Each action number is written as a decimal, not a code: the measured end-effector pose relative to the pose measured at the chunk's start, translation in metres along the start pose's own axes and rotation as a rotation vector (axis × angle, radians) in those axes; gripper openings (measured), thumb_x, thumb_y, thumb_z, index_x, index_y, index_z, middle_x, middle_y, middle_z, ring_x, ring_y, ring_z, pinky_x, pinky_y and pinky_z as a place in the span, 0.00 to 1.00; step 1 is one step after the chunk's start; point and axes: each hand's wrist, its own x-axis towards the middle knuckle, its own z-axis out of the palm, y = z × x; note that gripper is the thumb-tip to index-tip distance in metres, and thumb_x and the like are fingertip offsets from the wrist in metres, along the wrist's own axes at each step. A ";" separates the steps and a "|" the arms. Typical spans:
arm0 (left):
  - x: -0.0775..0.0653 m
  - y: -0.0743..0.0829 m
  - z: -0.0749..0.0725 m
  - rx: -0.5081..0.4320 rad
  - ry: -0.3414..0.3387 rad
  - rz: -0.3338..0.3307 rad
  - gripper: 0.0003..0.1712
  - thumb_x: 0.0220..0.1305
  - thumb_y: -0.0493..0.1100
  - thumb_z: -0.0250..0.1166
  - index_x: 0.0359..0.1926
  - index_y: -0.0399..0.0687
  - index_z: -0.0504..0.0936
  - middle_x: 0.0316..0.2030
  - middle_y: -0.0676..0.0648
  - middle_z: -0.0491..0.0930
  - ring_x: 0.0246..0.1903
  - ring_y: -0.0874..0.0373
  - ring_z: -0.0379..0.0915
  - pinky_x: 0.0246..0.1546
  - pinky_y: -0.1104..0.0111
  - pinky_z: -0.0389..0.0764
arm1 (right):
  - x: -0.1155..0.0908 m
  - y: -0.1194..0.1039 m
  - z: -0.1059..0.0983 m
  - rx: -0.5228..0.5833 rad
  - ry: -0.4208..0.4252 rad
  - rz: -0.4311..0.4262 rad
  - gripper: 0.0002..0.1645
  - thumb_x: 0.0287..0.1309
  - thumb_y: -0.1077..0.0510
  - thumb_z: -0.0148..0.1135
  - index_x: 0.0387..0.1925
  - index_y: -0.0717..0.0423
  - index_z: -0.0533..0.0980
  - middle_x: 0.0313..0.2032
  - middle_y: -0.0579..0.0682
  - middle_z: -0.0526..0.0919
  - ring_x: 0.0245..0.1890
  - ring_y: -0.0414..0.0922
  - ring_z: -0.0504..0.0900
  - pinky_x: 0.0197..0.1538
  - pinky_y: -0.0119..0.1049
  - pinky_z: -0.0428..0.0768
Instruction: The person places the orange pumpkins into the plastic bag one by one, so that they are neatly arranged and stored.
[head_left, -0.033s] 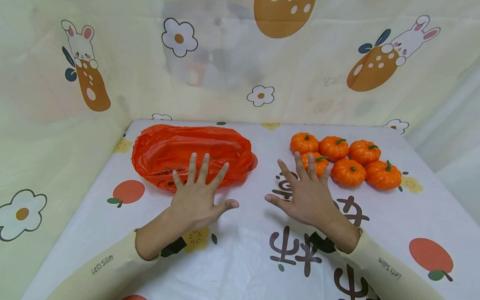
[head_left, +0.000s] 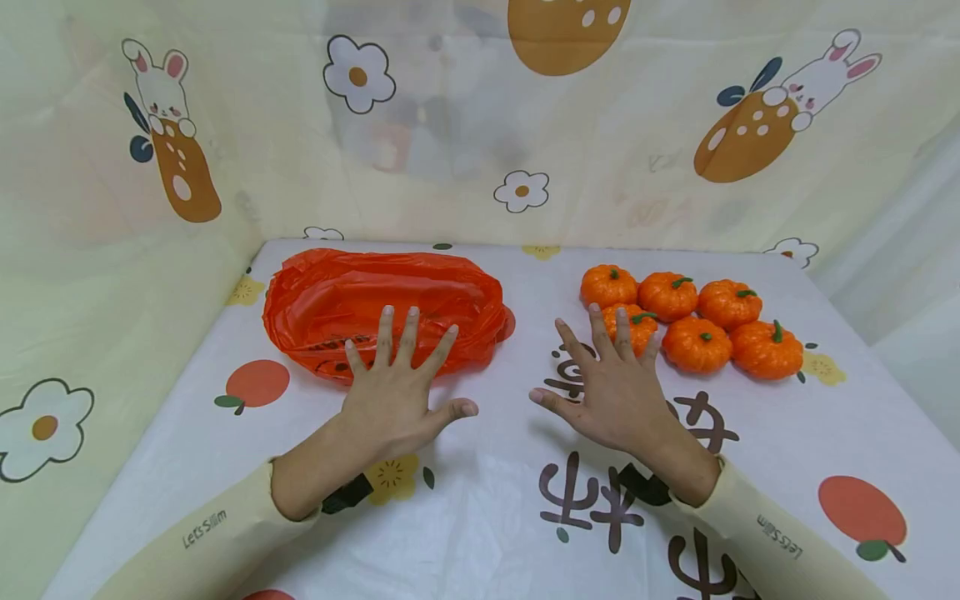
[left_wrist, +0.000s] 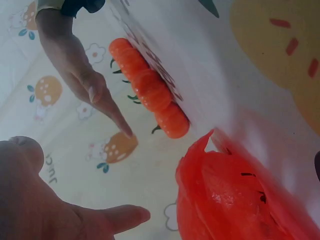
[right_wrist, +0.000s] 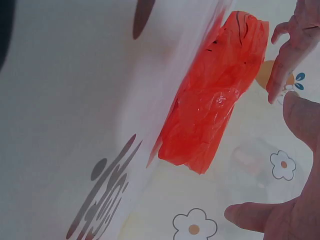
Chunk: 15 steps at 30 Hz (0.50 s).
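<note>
A red plastic bag (head_left: 375,287), its mouth spread wide, lies on the left of the table in the head view. Above its near edge hovers my left hand (head_left: 392,404), fingers straight and spread, holding nothing. Several small orange pumpkins (head_left: 697,346) with green stems sit in two rows on the right. My right hand (head_left: 622,396) is held out in front of the leftmost ones, fingers spread, partly hiding one pumpkin. The left wrist view shows the pumpkins (left_wrist: 150,90) side by side and the bag (left_wrist: 235,195). Crumpled sides of the bag (right_wrist: 210,95) appear in the right wrist view.
A white printed cloth (head_left: 495,517) with fruit, flowers and dark lettering covers the table. Behind and to the left hang cream curtains (head_left: 450,150) with rabbits and flowers. Whitish fabric (head_left: 915,275) hangs at the right side.
</note>
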 end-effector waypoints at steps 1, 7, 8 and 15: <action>0.000 0.000 0.000 0.001 0.001 -0.001 0.54 0.56 0.85 0.41 0.78 0.69 0.44 0.78 0.39 0.34 0.76 0.36 0.19 0.63 0.24 0.40 | 0.000 0.000 0.000 0.000 -0.001 -0.002 0.60 0.51 0.14 0.43 0.77 0.42 0.52 0.76 0.64 0.44 0.73 0.73 0.43 0.64 0.80 0.36; 0.003 -0.005 -0.006 -0.021 0.031 0.039 0.51 0.60 0.82 0.42 0.78 0.65 0.46 0.78 0.38 0.41 0.77 0.35 0.26 0.66 0.28 0.43 | 0.002 -0.001 0.000 0.003 -0.010 -0.004 0.59 0.53 0.15 0.42 0.77 0.43 0.52 0.76 0.64 0.46 0.74 0.72 0.44 0.66 0.79 0.37; 0.004 -0.008 -0.010 -0.036 0.054 0.053 0.50 0.62 0.79 0.43 0.78 0.63 0.48 0.77 0.39 0.45 0.77 0.35 0.32 0.67 0.30 0.46 | 0.002 -0.001 -0.001 0.011 -0.007 -0.006 0.58 0.54 0.16 0.43 0.77 0.44 0.52 0.76 0.64 0.48 0.74 0.71 0.45 0.66 0.78 0.38; 0.015 -0.070 -0.058 -0.296 0.633 0.051 0.17 0.69 0.48 0.59 0.52 0.46 0.84 0.27 0.44 0.85 0.21 0.48 0.77 0.21 0.70 0.70 | 0.002 0.003 -0.012 0.171 0.175 -0.061 0.33 0.63 0.42 0.61 0.65 0.52 0.73 0.33 0.55 0.88 0.28 0.50 0.83 0.30 0.39 0.80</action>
